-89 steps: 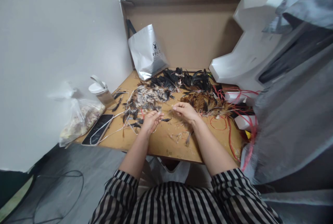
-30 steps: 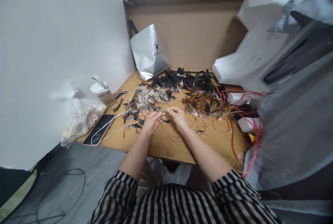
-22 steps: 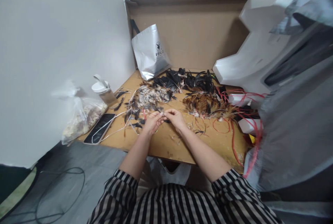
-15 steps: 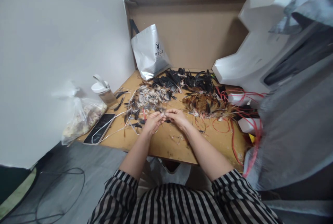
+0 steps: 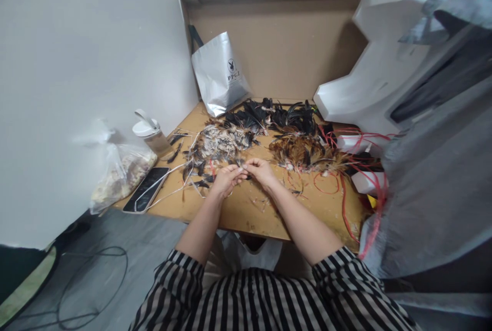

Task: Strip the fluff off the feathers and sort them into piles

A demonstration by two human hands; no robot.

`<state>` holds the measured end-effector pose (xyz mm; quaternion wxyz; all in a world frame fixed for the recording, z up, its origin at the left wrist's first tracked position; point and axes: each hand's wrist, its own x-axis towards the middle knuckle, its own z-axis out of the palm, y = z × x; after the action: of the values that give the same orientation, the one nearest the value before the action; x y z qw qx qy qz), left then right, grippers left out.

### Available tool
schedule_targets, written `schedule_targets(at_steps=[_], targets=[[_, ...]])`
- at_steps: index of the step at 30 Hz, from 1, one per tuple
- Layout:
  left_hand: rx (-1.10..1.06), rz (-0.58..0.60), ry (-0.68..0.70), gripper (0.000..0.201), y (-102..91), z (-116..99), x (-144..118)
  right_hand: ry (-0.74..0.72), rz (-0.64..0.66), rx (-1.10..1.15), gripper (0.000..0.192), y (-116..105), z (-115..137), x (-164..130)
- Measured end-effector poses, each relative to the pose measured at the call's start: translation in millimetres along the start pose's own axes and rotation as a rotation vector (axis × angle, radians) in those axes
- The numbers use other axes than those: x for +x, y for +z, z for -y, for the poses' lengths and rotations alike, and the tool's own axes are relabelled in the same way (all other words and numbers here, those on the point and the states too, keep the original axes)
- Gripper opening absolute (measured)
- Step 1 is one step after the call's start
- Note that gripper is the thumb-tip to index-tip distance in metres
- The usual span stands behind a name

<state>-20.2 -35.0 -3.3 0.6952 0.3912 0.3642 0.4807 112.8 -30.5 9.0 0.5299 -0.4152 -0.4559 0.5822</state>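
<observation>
My left hand (image 5: 225,179) and my right hand (image 5: 262,172) meet fingertip to fingertip above the wooden table (image 5: 246,208). Both pinch a small feather bundle (image 5: 241,169) between them; its details are too small to make out. Just beyond my left hand lies a pile of pale speckled feathers (image 5: 221,142). A brown feather pile (image 5: 302,152) lies beyond my right hand, and black feathers (image 5: 274,116) sit farther back. Loose red cords (image 5: 326,182) curl on the table to the right.
A phone (image 5: 146,190), a white-lidded bottle (image 5: 150,135) and a plastic bag (image 5: 115,174) sit at the table's left end. A silver paper bag (image 5: 219,75) leans on the cardboard back wall. White foam pieces (image 5: 369,80) and grey cloth (image 5: 434,167) crowd the right side.
My right hand has moved left from the brown feather pile to meet my left hand. In the last second both hands stay together with only small finger movement.
</observation>
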Motion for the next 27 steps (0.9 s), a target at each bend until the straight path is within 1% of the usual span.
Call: schedule_targets(at_steps=[4,7,10,12,14,16,19,21,23,25,27], targets=[[0.018,-0.010,-0.013,0.019,2.1,-1.1,-1.2,-0.021,0.019,-0.051,0.021,-2.1,1.0,0.2],[0.033,-0.027,0.004,0.020,1.8,-0.5,-0.3,-0.059,0.039,-0.201,0.021,-8.6,5.0,0.4],[-0.010,-0.067,0.057,0.020,-2.5,0.7,2.6,-0.145,0.059,-0.514,0.020,-21.3,13.4,-0.9],[-0.070,-0.100,0.101,0.019,-6.7,1.4,5.1,-0.204,0.123,-0.770,0.017,-30.7,20.7,-3.3],[-0.123,-0.127,0.129,0.019,-10.4,1.9,7.1,-0.257,0.216,-0.993,0.015,-38.1,27.6,-6.4],[-0.151,-0.138,0.135,0.019,-12.6,2.1,8.3,-0.307,0.263,-1.171,0.014,-41.7,32.1,-9.0],[-0.151,-0.132,0.132,0.018,-12.4,1.7,8.1,-0.348,0.280,-1.351,0.015,-42.1,32.5,-10.4],[-0.141,-0.122,0.129,0.018,-10.9,1.1,7.1,-0.330,0.292,-1.398,0.013,-41.7,30.4,-9.8],[-0.120,-0.117,0.119,0.019,-9.0,0.3,5.9,-0.305,0.301,-1.356,0.013,-42.4,28.8,-8.6],[-0.084,-0.116,0.107,0.020,-7.1,-0.3,4.6,-0.288,0.307,-1.222,0.015,-44.0,29.4,-7.4],[-0.041,-0.107,0.095,0.022,-5.3,-0.6,3.1,-0.255,0.323,-1.032,0.018,-45.7,32.2,-6.7]])
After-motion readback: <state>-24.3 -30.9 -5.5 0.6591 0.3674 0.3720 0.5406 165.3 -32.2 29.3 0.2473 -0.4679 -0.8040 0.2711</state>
